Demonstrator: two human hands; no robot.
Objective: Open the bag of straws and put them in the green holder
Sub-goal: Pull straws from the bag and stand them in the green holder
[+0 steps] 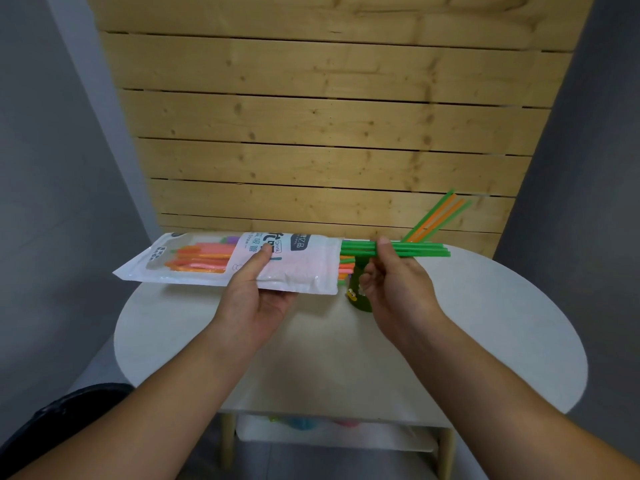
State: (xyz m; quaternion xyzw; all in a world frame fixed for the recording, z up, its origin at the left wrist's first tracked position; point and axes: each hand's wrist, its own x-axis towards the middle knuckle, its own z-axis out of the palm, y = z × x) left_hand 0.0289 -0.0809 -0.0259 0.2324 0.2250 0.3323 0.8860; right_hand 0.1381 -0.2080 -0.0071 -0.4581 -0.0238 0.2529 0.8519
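The bag (277,265) carries "Drink" in a small rounded box, seen upside down, beside large Chinese characters including 吸管; smaller print nearby seems to say "Straw", and a dark label further along is too blurred to read

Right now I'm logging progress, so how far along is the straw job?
Partly done. The bag is open and a few green and orange straws already stand in the green holder. In hand: the left hand holds the bag level while the right hand pinches a bunch of green straws halfway out. Left: the pink and orange straws still inside.
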